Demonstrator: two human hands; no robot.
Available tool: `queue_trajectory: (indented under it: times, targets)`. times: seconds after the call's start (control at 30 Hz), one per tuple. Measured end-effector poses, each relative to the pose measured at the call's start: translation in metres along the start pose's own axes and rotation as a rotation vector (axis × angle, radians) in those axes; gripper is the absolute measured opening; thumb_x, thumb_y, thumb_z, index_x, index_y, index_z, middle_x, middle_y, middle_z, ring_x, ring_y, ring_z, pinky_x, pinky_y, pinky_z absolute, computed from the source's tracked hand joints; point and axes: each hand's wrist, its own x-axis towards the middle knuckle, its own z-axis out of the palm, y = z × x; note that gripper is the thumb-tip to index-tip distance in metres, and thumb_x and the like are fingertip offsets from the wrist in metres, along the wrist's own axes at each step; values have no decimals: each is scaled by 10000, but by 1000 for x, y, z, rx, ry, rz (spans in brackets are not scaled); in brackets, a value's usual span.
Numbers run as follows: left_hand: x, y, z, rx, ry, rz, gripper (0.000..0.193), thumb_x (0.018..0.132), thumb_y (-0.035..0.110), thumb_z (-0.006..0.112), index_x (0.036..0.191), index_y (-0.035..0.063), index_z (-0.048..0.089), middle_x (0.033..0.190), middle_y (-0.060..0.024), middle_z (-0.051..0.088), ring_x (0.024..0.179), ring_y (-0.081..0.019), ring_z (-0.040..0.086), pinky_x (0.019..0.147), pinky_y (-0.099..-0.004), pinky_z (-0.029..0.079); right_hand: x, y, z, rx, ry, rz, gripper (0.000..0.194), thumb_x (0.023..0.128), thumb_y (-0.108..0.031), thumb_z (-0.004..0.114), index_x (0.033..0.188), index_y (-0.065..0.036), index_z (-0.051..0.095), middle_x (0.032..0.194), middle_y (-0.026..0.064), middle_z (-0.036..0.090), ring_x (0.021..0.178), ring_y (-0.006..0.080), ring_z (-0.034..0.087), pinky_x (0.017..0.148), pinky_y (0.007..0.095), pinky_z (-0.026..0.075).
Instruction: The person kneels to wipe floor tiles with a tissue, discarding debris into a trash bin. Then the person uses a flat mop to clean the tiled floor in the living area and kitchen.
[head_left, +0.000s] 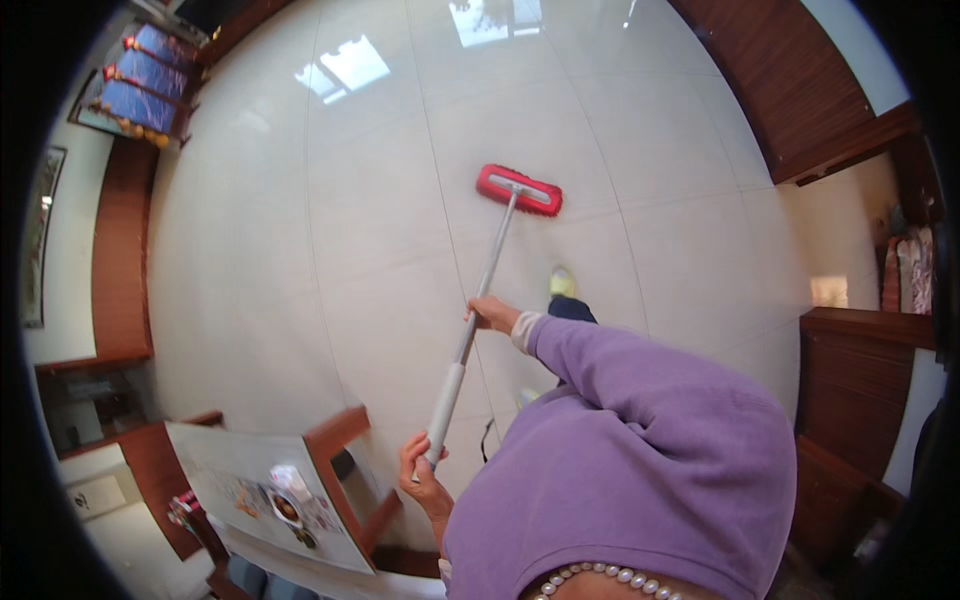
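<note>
A flat mop with a red fringed pad (491, 184) lies against the tiled floor ahead of my feet. Its metal pole (498, 255) slants down towards my left side. My right hand (491, 313) is wrapped around the middle of the pole. Lower down, my left hand (425, 472) holds the pale grey grip (448, 397) near its end. A yellow-green shoe (562, 283) is visible to the right of the pole, behind the mop head.
Glossy pale tiles (375, 225) spread ahead, reflecting windows. A table (247, 480) bearing a bowl and small items stands at lower left. Brown wooden panels (124, 247) line the left wall; dark wood (772, 75) edges the upper right. A doorway (840, 225) opens at right.
</note>
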Motion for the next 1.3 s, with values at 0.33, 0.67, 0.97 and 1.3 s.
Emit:
queue_trajectory:
  times: [0.33,0.67,0.97,1.3]
  targets:
    - [205,46,227,-49,-134,-12,250,907,65,422,1027,-50,609,1160,-154,537,881,-247,628,747,-338,579,5,-205,2,372,-8,-17,195,883,-170,568,961,-10,488,764,82,587,663,217,635,608,368,572]
    - [401,2,474,-36,-389,97,233,898,49,520,1109,-14,594,1211,-119,492,916,-227,646,743,-311,570,72,-436,-103,270,102,-163,233,920,-264,555,926,-32,530,739,72,578,623,199,583,554,341,508]
    - [548,16,707,72,-556,150,501,821,61,548,1305,-21,452,1325,-201,445,1210,-339,457,1044,-387,364,169,-660,-225,175,352,-290,331,927,-352,557,883,-24,574,743,67,582,630,187,560,561,348,494]
    - [677,50,900,-379,-548,-856,289,892,108,546,1147,-24,515,991,-137,574,839,-224,624,599,-271,580,229,-862,-313,-34,255,-286,295,923,-278,530,977,7,475,704,66,555,591,168,558,509,334,485]
